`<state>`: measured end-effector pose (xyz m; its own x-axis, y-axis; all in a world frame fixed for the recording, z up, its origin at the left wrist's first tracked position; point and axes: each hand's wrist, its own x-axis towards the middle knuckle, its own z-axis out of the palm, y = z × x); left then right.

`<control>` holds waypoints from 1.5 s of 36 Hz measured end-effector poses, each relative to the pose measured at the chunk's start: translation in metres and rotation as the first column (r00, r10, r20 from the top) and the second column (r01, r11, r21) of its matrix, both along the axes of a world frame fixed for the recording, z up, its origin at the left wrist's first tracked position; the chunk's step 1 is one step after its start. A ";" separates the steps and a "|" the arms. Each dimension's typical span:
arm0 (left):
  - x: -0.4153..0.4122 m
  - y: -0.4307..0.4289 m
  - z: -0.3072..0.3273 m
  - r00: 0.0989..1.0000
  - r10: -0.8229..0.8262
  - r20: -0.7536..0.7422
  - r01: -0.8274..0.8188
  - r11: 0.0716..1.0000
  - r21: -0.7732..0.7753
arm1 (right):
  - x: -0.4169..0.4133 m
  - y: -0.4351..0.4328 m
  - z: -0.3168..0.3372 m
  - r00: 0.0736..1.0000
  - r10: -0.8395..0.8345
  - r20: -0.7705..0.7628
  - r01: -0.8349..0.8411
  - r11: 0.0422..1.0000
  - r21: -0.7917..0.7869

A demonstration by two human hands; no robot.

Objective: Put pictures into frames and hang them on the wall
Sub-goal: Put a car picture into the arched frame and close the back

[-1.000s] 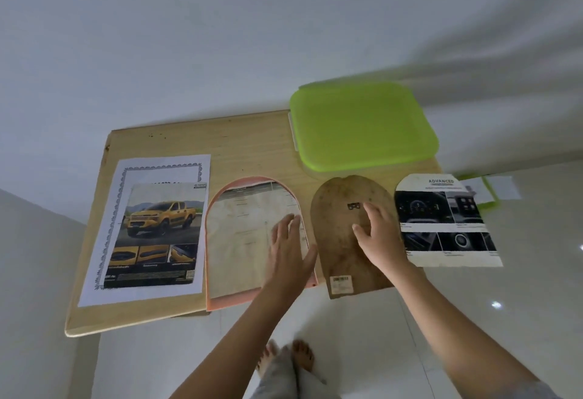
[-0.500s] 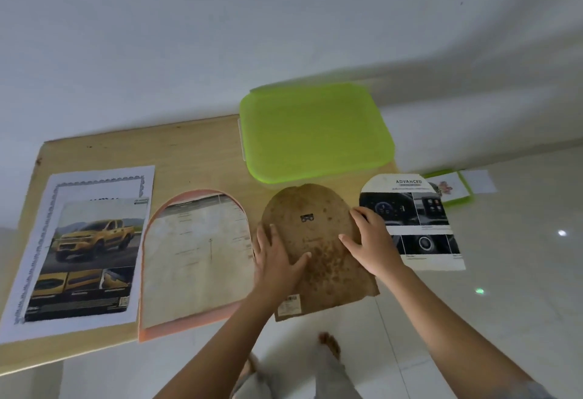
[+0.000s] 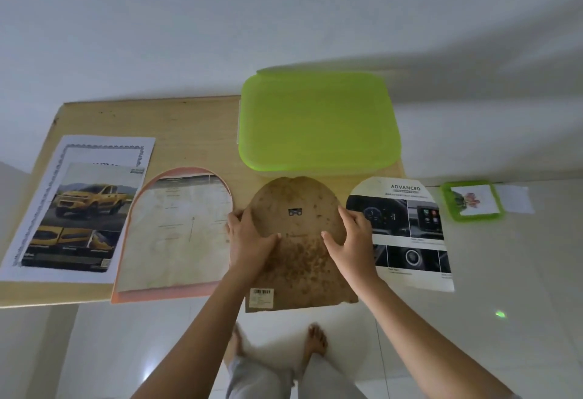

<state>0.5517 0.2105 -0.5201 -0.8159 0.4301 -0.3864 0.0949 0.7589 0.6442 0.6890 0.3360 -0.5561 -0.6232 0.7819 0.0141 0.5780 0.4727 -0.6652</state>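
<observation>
- The brown arch-shaped backing board (image 3: 296, 241) is at the near edge of the counter (image 3: 189, 127), right of the middle. Its rounded top points to the far edge, and its straight end with a barcode sticker (image 3: 261, 297) hangs out past the near edge.
- A small metal hanger (image 3: 295, 212) sits in the board's upper half, between the two hands.
- The left hand (image 3: 249, 238) holds the board's left edge, with its thumb laid across the top face and its fingers curled at the rim.
- The right hand (image 3: 353, 238) holds the right edge the same way, thumb on top and fingers over the rim.
- The board may be flat on the counter or slightly lifted; this view does not settle it.
- Just left of the board lies the pink arched frame (image 3: 164, 297) with a pale sheet inside. Its straight end also overhangs the near edge.
- Farther left, towards the near left corner, a yellow pickup picture (image 3: 82, 215) lies on top of a white bordered sheet (image 3: 104, 149).
- Just right of the board, an arch-cut dashboard picture (image 3: 407, 234) headed "ADVANCED" lies at the counter's right edge and sticks out beyond it.
- Behind the board, a lime-green lidded box (image 3: 318, 121) fills the far right corner.
- On the floor (image 3: 520, 272) to the right lies a small green frame (image 3: 473, 201) with a flower picture, and a white slip (image 3: 517, 198) lies just beside it.
</observation>
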 end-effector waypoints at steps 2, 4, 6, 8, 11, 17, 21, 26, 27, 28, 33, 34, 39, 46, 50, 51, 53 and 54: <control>0.000 0.000 0.001 0.999 0.044 0.021 -0.045 0.999 0.031 | 0.001 0.001 0.000 1.000 -0.007 -0.018 0.007 1.000 -0.020; 0.000 -0.002 0.001 0.995 0.092 0.034 -0.094 0.993 0.072 | 0.001 0.001 0.001 0.999 -0.015 -0.040 0.014 0.999 -0.038; -0.002 -0.004 0.000 0.988 0.144 0.053 -0.150 0.981 0.123 | 0.000 0.002 0.001 0.998 -0.027 -0.061 0.025 0.999 -0.047; -0.005 -0.006 -0.001 0.978 0.187 0.097 -0.203 0.957 0.207 | 0.000 0.002 0.001 0.996 -0.045 -0.075 0.040 0.997 -0.060; -0.008 -0.010 -0.001 0.958 0.206 0.200 -0.267 0.894 0.361 | -0.002 0.001 0.003 0.993 -0.065 -0.097 0.058 0.995 -0.076; -0.004 -0.012 0.004 0.919 0.108 0.380 -0.298 0.821 0.487 | -0.004 0.000 0.006 0.989 -0.106 -0.106 0.093 0.988 -0.123; -0.001 -0.015 0.002 0.894 0.103 0.436 -0.331 0.808 0.487 | -0.005 -0.001 0.006 0.992 -0.100 -0.073 0.091 0.989 -0.118; -0.006 -0.022 -0.001 0.875 0.102 0.472 -0.362 0.787 0.499 | -0.005 -0.001 0.004 0.998 -0.055 -0.025 0.052 0.995 -0.086; -0.008 -0.024 0.000 0.876 0.097 0.472 -0.357 0.789 0.499 | -0.005 -0.002 0.005 0.999 -0.049 -0.020 0.048 0.996 -0.078; -0.010 -0.027 0.000 0.874 0.092 0.477 -0.358 0.786 0.504 | -0.005 -0.003 0.005 0.999 -0.047 -0.017 0.046 0.996 -0.074; -0.025 -0.044 0.000 0.866 0.068 0.495 -0.354 0.782 0.512 | -0.009 -0.016 0.006 1.000 -0.016 -0.008 0.015 0.997 -0.082; -0.028 -0.047 0.000 0.864 0.069 0.499 -0.360 0.778 0.516 | -0.010 -0.019 0.006 1.000 -0.001 -0.006 0.001 0.996 -0.085; -0.045 -0.067 0.004 0.829 0.075 0.554 -0.413 0.750 0.517 | -0.025 -0.033 0.015 0.997 -0.003 -0.078 -0.011 0.985 -0.175; -0.079 -0.106 0.015 0.862 0.090 0.500 -0.392 0.744 0.542 | -0.063 -0.073 0.037 0.970 -0.037 -0.240 -0.049 0.938 -0.343; -0.104 -0.134 0.012 0.961 0.114 0.250 -0.229 0.838 0.496 | -0.089 -0.104 0.040 0.968 -0.051 -0.246 -0.046 0.926 -0.374; -0.110 -0.141 0.009 0.974 0.123 0.190 -0.200 0.860 0.470 | -0.097 -0.111 0.039 0.969 -0.062 -0.239 -0.037 0.921 -0.387; -0.123 -0.154 0.004 0.986 0.142 0.087 -0.165 0.901 0.401 | -0.111 -0.122 0.036 0.976 -0.075 -0.207 -0.013 0.919 -0.393; -0.128 -0.159 0.003 0.987 0.151 0.051 -0.159 0.920 0.359 | -0.118 -0.127 0.033 0.982 -0.076 -0.175 0.004 0.925 -0.380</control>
